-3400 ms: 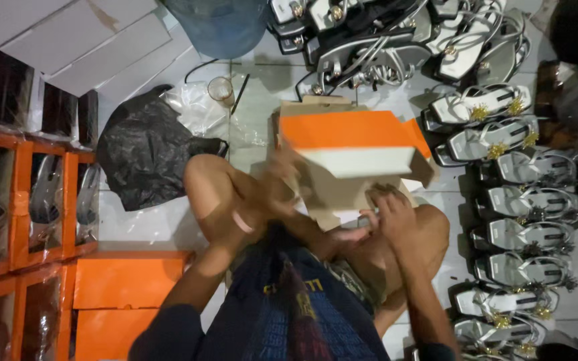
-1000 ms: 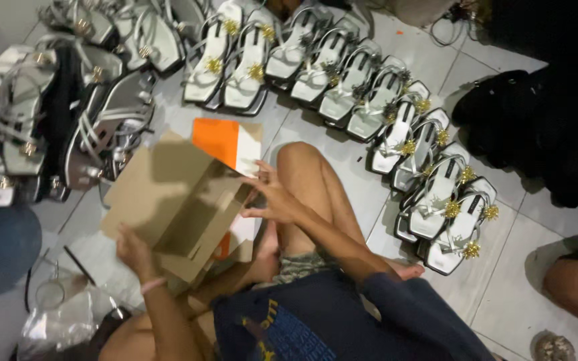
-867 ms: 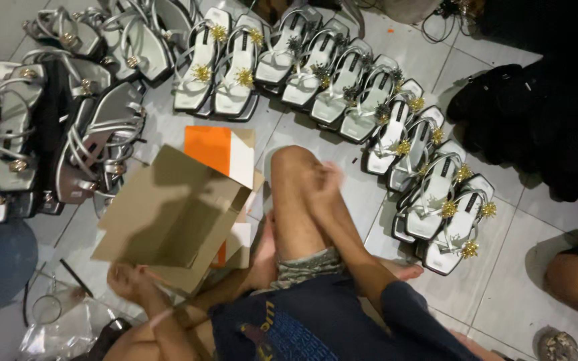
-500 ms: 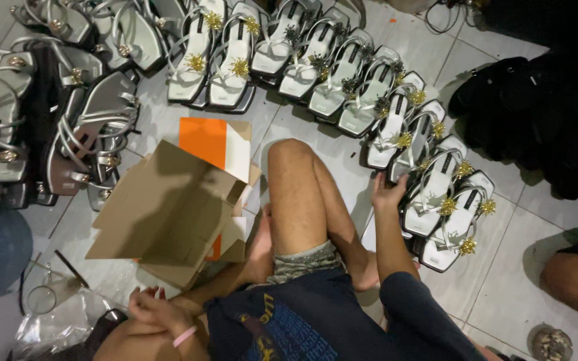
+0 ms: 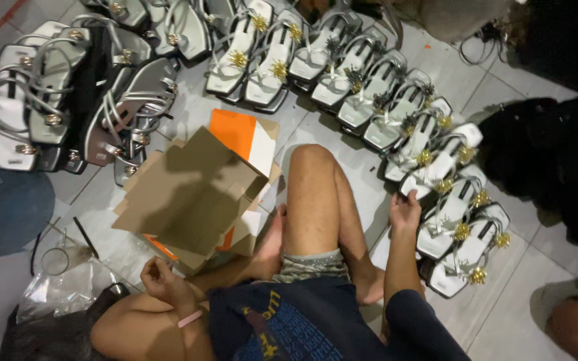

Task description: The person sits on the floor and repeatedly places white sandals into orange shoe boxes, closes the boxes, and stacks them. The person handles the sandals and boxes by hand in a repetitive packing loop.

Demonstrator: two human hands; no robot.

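Now right hand touching sandal

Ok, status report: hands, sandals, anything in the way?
Right hand on white sandal, grip unclear. Left hand curled, empty. Open cardboard box beside knee, path clear.

Hidden and cut-off parts around your hands

Your right hand reaches a white sandal, but your fingertips fold over its edge, so the grip cannot be judged. Your left hand curls inward (its palm hidden) just beside the open cardboard box, whose inside lies in shadow. The silver sandals run past the left edge, and the dark bag is cut off at right.
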